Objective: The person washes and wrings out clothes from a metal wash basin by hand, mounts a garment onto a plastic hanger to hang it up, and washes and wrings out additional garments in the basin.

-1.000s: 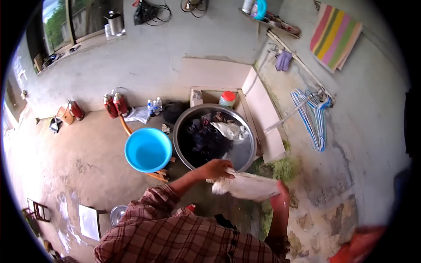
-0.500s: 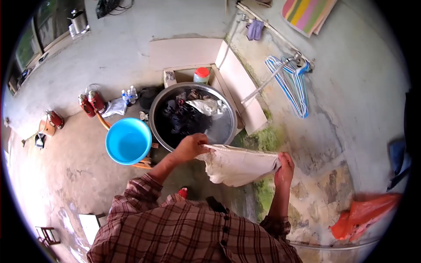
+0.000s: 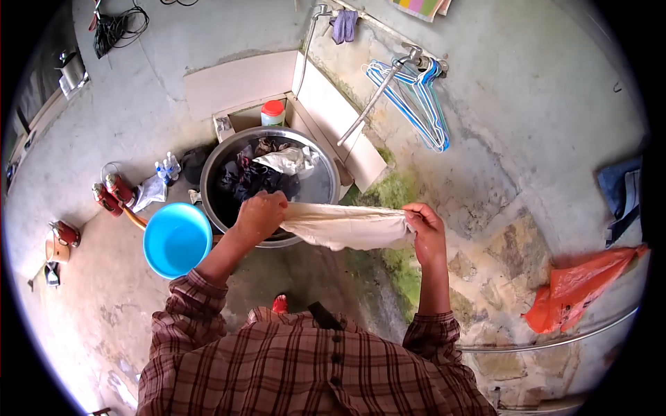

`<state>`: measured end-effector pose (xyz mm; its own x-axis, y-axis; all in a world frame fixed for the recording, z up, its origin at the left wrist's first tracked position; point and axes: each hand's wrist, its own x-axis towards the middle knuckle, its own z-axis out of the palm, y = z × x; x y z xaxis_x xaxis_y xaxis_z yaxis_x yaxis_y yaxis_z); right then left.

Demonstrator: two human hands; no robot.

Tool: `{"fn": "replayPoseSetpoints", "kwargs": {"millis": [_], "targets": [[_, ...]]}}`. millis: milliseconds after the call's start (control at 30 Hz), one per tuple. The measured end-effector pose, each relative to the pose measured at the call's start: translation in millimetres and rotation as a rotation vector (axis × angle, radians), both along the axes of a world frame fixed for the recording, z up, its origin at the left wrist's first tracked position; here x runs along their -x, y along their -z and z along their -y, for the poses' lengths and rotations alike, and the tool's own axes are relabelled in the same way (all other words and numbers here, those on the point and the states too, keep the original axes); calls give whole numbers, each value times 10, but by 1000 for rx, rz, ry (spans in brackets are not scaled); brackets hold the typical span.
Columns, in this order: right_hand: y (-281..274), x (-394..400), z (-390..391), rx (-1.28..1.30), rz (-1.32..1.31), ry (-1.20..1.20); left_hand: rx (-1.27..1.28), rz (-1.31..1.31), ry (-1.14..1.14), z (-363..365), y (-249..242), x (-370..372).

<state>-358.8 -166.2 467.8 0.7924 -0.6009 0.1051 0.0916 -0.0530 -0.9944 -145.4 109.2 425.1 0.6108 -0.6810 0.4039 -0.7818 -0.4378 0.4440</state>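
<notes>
A damp-looking, off-white cloth or garment (image 3: 347, 227) hangs stretched between my two hands; its exact kind does not show. My left hand (image 3: 261, 216) is closed on one upper corner, over the near rim of a large metal basin (image 3: 325, 149). The opposite corner is pinched in my right hand (image 3: 426, 225), out to the right of the basin. Inside the basin dark clothes (image 3: 253, 175) lie in water, with a white piece of fabric (image 3: 286, 161) on top of them.
Left of the basin stands a blue tub (image 3: 177, 241). A jar with a red lid (image 3: 272, 112) sits behind it. Blue and white hangers (image 3: 416, 104) hang from a tap (image 3: 411, 54) on the wall. An orange-red plastic bag (image 3: 572, 295) is at right, thermoses (image 3: 118, 188) at left.
The cloth is higher in view and pulled into a narrower, straighter band. My left hand has moved left, and both hands still grip its corners. The camera view has shifted right.
</notes>
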Motion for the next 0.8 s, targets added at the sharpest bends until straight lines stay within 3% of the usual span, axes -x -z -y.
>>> {"fn": "replayPoseSetpoints", "kwargs": {"millis": [167,300,400,467,567,633,733,800], "targets": [[86,-18,-44,233,-133,-52,124,33,-197,150,54,-197],[180,-83,-272,625,-259,104,221,398,-193,149,-154,-327],[320,-111,-347,725,-311,44,205,-243,-344,198,-214,-405],[345,-118,-423,716,-300,-60,536,-966,-197,239,-148,-506],[427,-112,-426,667,-322,-178,858,-1321,-131,320,-193,-440],[582,-106,-352,842,-356,-39,972,-1516,-132,321,-207,-441],[748,-134,-207,1027,-438,55,793,-1318,-67,230,-48,-617],[888,-133,-104,1161,-520,80,617,-912,-203,245,60,-689]]}}
